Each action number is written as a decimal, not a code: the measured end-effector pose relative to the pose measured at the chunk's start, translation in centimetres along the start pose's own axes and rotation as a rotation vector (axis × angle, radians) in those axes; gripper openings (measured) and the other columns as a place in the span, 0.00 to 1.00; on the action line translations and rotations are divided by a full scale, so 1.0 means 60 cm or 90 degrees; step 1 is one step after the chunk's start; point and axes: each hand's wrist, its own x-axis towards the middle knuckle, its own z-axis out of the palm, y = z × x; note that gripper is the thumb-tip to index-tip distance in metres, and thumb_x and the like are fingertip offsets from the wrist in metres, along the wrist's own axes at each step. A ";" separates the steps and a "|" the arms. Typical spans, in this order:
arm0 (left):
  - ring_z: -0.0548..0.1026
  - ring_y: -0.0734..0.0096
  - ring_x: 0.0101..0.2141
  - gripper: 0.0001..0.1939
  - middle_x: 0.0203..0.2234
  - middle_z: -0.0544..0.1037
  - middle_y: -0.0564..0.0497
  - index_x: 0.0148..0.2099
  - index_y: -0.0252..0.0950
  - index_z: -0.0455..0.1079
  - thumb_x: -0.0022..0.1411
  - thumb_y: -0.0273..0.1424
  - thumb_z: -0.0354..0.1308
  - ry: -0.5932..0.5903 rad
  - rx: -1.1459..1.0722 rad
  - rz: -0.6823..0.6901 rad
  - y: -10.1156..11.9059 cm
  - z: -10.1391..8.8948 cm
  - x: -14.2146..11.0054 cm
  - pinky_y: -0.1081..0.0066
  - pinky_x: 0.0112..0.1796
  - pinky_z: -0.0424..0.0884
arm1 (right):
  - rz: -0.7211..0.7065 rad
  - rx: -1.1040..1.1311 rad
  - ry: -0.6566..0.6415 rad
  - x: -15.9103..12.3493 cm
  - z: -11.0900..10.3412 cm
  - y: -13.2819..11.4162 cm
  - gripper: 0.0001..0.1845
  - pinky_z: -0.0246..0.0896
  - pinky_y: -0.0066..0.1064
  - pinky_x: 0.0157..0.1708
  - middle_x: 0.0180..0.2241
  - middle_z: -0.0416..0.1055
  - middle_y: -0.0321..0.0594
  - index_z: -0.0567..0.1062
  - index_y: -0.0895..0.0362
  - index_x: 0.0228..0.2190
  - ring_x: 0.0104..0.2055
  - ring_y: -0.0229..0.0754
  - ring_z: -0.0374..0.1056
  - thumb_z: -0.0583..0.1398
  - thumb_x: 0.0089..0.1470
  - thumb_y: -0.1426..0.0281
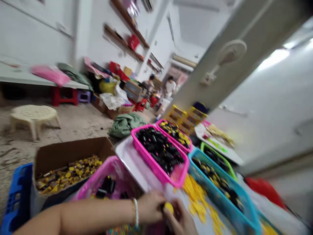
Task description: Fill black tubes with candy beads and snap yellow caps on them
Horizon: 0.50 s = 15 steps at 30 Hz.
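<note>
Both hands meet low in the picture, just in front of a pink basket (160, 178) of black pieces. My left hand (153, 207), with a white bead bracelet on its wrist, is closed around a small dark piece; its fingertips are blurred. A yellow round cap (168, 207) shows at the end of that piece. My right hand (182, 220) pinches the yellow cap from the other side. Flat yellow strips (197, 199) lie on the table right of the hands. Below my left wrist is a pink bag (85, 189) with black pieces inside.
A blue basket (246, 218) and a green-rimmed basket (231, 171) stand to the right. A second pink basket (189, 147) sits behind. At left, a cardboard box (73, 147) holds yellow and brown pieces, beside a blue crate (18, 192). A stool (34, 112) stands farther off; people work in the background.
</note>
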 end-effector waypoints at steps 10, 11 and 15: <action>0.79 0.69 0.35 0.16 0.39 0.82 0.46 0.52 0.36 0.76 0.64 0.34 0.61 -0.099 0.040 0.097 0.073 -0.230 -0.163 0.74 0.37 0.75 | 0.094 -0.092 0.273 0.061 -0.212 0.034 0.19 0.57 0.30 0.18 0.20 0.71 0.35 0.71 0.55 0.27 0.17 0.38 0.66 0.68 0.41 0.55; 0.79 0.70 0.35 0.14 0.38 0.83 0.46 0.51 0.37 0.77 0.64 0.34 0.61 -0.100 0.033 0.078 0.073 -0.245 -0.159 0.74 0.36 0.75 | 0.107 -0.078 0.330 0.080 -0.243 0.034 0.19 0.57 0.30 0.19 0.22 0.72 0.37 0.71 0.55 0.30 0.18 0.38 0.66 0.68 0.42 0.56; 0.79 0.70 0.35 0.15 0.38 0.83 0.46 0.49 0.35 0.78 0.65 0.38 0.59 0.003 0.020 -0.072 0.003 -0.244 -0.138 0.73 0.36 0.76 | 0.121 -0.043 0.472 0.123 -0.307 0.058 0.25 0.59 0.33 0.24 0.42 0.77 0.46 0.67 0.54 0.48 0.21 0.35 0.69 0.61 0.54 0.54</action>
